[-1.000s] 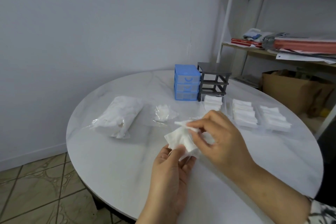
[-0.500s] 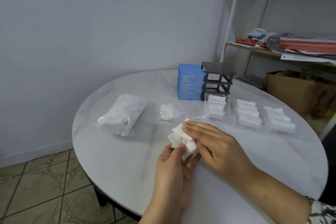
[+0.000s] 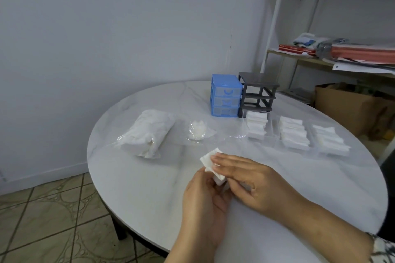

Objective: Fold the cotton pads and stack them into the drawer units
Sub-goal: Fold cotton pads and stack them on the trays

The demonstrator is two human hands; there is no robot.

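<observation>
A white cotton pad [image 3: 210,160], folded over, lies between my two hands above the near part of the round table. My left hand [image 3: 205,205] holds it from below with thumb and fingers curled round its near edge. My right hand [image 3: 245,179] lies on top with straight fingers pressing the pad flat. Behind stand a blue drawer unit [image 3: 226,98] with its drawers in and a dark grey drawer frame [image 3: 257,94] without drawers. Three clear drawers [image 3: 272,137] in front of the frame hold rows of folded pads [image 3: 294,132].
A full plastic bag of pads [image 3: 149,132] and a nearly flat clear bag [image 3: 198,131] lie at the left of the white marble table [image 3: 139,188]. A metal shelf [image 3: 320,64] with papers and a cardboard box [image 3: 350,109] stand to the right.
The right hand went from pinching the pad's upper edge to lying flat on it with straight fingers. The pad is now folded smaller and both hands sit a little lower.
</observation>
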